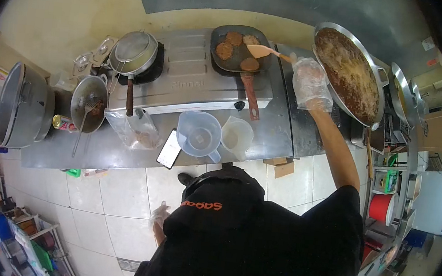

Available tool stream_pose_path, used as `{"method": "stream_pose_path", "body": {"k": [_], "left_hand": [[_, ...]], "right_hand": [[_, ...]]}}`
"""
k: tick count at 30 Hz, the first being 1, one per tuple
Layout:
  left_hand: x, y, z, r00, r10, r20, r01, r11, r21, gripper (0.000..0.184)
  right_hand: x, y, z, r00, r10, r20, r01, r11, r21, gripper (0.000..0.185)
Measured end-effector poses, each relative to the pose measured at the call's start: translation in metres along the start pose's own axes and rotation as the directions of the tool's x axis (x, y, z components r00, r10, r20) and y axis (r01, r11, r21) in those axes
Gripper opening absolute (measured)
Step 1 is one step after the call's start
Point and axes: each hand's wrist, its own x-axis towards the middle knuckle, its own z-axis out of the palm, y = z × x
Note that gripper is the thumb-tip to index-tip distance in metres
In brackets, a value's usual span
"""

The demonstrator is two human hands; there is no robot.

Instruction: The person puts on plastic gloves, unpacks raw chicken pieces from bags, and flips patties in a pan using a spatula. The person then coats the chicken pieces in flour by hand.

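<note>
My right hand [310, 81], in a clear plastic glove, is closed on the handle of a spatula [260, 51]. The spatula's pale blade reaches into a dark square pan [234, 62] on the stove, among several brown patties [223, 50]. One patty lies near the pan's brown handle [250, 95], which points toward my body. My left hand [159, 215], also gloved, hangs low beside my body over the floor; its fingers look loosely apart, with nothing seen in them.
A large wok [371, 113] of bubbling brown liquid stands right of my right hand. Two plastic jugs [199, 134], a phone [169, 149] and a plastic bag [134, 129] lie along the counter's front. Left are a strainer-topped pan [133, 53], a wok with a ladle, and a pot [35, 108].
</note>
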Motion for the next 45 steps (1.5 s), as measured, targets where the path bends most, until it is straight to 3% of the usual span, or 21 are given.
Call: {"method": "stream_pose_path", "body": {"k": [1, 5, 7, 10, 14, 17, 20, 22, 24, 26, 28, 30, 32, 33, 34, 36, 38, 40, 41, 43, 45], "left_hand": [[-0.001, -0.003, -0.002, 1.0, -0.004, -0.001, 0.004, 1.0, -0.005, 0.049], [-0.004, -0.012, -0.008, 1.0, -0.021, 0.003, 0.021, 1.0, -0.02, 0.048], [-0.006, -0.019, -0.01, 1.0, -0.028, 0.012, 0.028, 0.999, -0.015, 0.047], [-0.007, -0.029, -0.014, 0.999, -0.032, 0.015, 0.033, 0.999, -0.015, 0.047], [-0.009, -0.033, -0.019, 1.0, -0.027, 0.016, 0.027, 0.999, -0.022, 0.046], [-0.01, -0.034, -0.022, 0.999, -0.034, 0.015, 0.034, 0.999, -0.026, 0.046], [-0.011, -0.032, -0.024, 0.999, -0.029, 0.014, 0.03, 0.999, -0.016, 0.045], [-0.008, -0.026, -0.022, 1.0, -0.019, 0.014, 0.019, 1.0, -0.016, 0.045], [-0.008, -0.023, -0.02, 1.0, -0.005, 0.016, 0.005, 1.0, -0.02, 0.044], [-0.009, -0.023, -0.016, 1.0, 0.009, 0.023, -0.008, 1.0, -0.025, 0.044], [-0.017, -0.023, -0.008, 1.0, 0.005, 0.029, -0.004, 0.999, -0.041, 0.043], [-0.024, -0.018, 0.002, 0.999, -0.003, 0.032, 0.005, 0.998, -0.069, 0.043], [-0.027, -0.016, 0.006, 0.999, -0.006, 0.039, 0.01, 0.996, -0.089, 0.043], [-0.029, -0.013, 0.007, 0.999, -0.006, 0.049, 0.011, 0.996, -0.092, 0.043], [-0.029, -0.011, 0.008, 0.998, -0.004, 0.063, 0.009, 0.996, -0.091, 0.042], [-0.026, -0.003, 0.006, 0.996, 0.012, 0.092, -0.004, 0.996, -0.088, 0.042], [-0.026, 0.014, 0.003, 0.99, 0.033, 0.135, -0.021, 0.996, -0.086, 0.042], [-0.027, 0.041, -0.001, 0.977, 0.067, 0.204, -0.045, 0.993, -0.108, 0.041], [-0.031, 0.059, -0.006, 0.964, 0.1, 0.246, -0.075, 0.991, -0.109, 0.041], [-0.047, 0.097, -0.017, 0.934, 0.185, 0.306, -0.197, 0.98, 0.007, 0.041], [-0.079, 0.14, -0.028, 0.903, 0.317, 0.29, -0.417, 0.808, 0.417, 0.036]], "right_hand": [[0.0, 0.0, -0.001, 1.0, 0.006, -0.021, -0.006, 1.0, 0.014, 0.035], [0.012, -0.001, -0.038, 0.986, 0.126, 0.112, -0.143, 0.978, 0.155, 0.033], [0.029, 0.001, -0.034, 0.875, 0.189, 0.446, -0.314, 0.923, 0.224, 0.03], [0.045, -0.013, -0.034, 0.826, 0.185, 0.533, -0.361, 0.9, 0.246, 0.03], [0.06, -0.025, -0.006, 0.864, 0.128, 0.488, -0.29, 0.917, 0.273, 0.031], [0.07, -0.039, -0.01, 0.823, 0.144, 0.549, -0.317, 0.919, 0.235, 0.03], [0.061, -0.05, 0.033, 0.89, 0.117, 0.44, -0.253, 0.93, 0.265, 0.027], [0.054, -0.056, 0.049, 0.877, 0.207, 0.435, -0.355, 0.888, 0.293, 0.023], [0.049, -0.055, 0.07, 0.877, 0.186, 0.444, -0.338, 0.895, 0.292, 0.02], [0.04, -0.055, 0.108, 0.826, 0.335, 0.454, -0.479, 0.841, 0.251, 0.029], [0.019, -0.054, 0.076, 0.82, 0.41, 0.4, -0.552, 0.752, 0.361, 0.037], [0.018, -0.043, 0.074, 0.829, 0.396, 0.394, -0.527, 0.79, 0.315, 0.041], [0.02, -0.045, 0.033, 0.847, 0.425, 0.321, -0.521, 0.783, 0.339, 0.034], [0.018, -0.038, 0.059, 0.841, 0.425, 0.335, -0.528, 0.781, 0.334, 0.034], [0.018, -0.019, 0.102, 0.949, 0.298, 0.104, -0.316, 0.907, 0.279, 0.036], [0.018, -0.006, 0.111, 0.984, 0.136, -0.117, -0.118, 0.982, 0.15, 0.038], [0.038, -0.024, 0.062, 0.977, 0.127, 0.17, -0.136, 0.99, 0.043, 0.035], [0.03, -0.029, 0.033, 0.994, 0.065, 0.083, -0.071, 0.995, 0.069, 0.033], [0.032, -0.015, 0.07, 0.998, -0.006, -0.059, 0.009, 0.999, 0.042, 0.03], [0.031, -0.008, 0.068, 0.986, -0.066, -0.153, 0.066, 0.998, -0.002, 0.033], [0.033, -0.009, 0.039, 0.978, -0.102, -0.179, 0.106, 0.994, 0.011, 0.035]]}}
